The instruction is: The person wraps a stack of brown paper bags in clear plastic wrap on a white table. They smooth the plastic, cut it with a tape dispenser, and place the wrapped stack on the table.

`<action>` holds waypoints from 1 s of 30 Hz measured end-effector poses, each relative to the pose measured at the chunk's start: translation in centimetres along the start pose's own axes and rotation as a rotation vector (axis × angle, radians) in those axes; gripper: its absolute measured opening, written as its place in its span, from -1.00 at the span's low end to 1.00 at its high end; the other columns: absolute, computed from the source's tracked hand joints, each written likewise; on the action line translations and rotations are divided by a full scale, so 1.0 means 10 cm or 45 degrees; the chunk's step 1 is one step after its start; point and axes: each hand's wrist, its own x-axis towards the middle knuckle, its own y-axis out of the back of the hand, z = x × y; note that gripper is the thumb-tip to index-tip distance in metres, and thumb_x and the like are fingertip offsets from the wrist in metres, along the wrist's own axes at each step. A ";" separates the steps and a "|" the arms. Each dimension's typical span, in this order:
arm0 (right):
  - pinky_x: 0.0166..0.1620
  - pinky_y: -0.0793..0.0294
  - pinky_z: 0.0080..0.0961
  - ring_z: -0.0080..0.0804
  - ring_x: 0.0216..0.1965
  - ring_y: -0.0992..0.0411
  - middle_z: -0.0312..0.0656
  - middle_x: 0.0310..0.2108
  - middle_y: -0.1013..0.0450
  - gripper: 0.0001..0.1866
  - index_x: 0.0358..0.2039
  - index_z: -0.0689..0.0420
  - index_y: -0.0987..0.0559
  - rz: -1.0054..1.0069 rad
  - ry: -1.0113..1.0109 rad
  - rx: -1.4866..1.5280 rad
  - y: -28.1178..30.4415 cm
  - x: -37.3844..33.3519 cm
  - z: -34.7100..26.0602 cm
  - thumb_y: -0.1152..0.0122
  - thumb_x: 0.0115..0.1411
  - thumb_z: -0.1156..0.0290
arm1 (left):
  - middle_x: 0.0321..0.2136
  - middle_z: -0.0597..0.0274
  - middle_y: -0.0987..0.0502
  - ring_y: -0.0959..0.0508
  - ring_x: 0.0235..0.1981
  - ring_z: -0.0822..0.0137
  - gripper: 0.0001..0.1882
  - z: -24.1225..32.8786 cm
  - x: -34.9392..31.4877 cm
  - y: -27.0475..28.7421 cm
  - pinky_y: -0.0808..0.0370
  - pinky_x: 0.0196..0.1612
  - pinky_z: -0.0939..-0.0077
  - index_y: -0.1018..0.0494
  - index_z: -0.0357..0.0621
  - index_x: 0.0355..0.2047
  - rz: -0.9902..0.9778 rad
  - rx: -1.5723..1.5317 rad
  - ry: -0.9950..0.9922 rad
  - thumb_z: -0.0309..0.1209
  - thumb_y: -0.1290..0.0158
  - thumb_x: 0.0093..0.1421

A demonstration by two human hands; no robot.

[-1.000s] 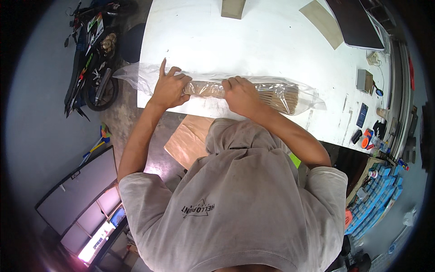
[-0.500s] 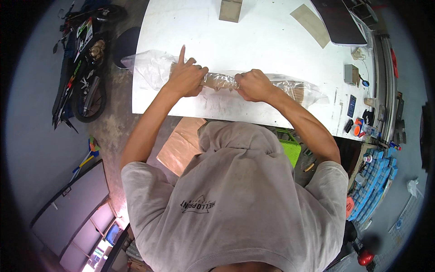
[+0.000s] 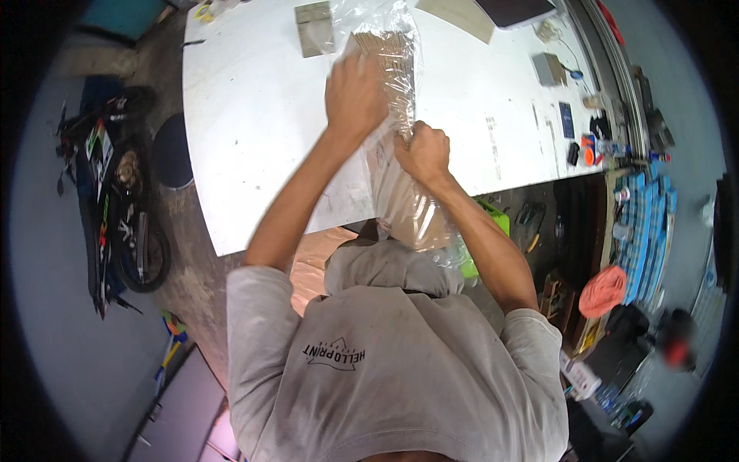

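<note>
A long clear plastic bag (image 3: 419, 219) packed with a stack of brown cardboard pieces (image 3: 394, 58) runs away from me across the white table's front edge. Its near end hangs over the edge, close to my body. My left hand (image 3: 356, 96), blurred, is closed at the left side of the bag's far half; its fingertips are hidden. Lower down, my right hand (image 3: 426, 152) is closed on the bag's right side, its thumb against the plastic.
The white table (image 3: 262, 146) carries a small grey-brown box (image 3: 314, 29), a grey block (image 3: 549, 69), a phone (image 3: 566, 120) and a dark laptop-like slab (image 3: 516, 11). Brown paper (image 3: 319, 258) and a green crate (image 3: 493, 219) are below. A motorcycle (image 3: 115, 200) stands left.
The bag has turned from lying sideways to pointing away from me. My left hand has moved farther out and right; my right hand stays nearer. My view has shifted too.
</note>
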 end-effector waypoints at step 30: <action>0.11 -0.45 -0.36 -0.28 0.10 -0.39 -0.07 0.05 -0.42 -0.40 0.16 0.20 -0.31 0.109 -0.424 2.177 -1.16 -0.32 -0.36 -0.21 0.07 0.56 | -0.26 -0.31 -0.60 -0.61 -0.19 -0.26 -0.47 -0.09 -0.06 -0.02 -0.53 -0.11 -0.04 -0.41 -0.33 0.01 -0.820 -0.056 0.042 -0.36 -0.24 0.05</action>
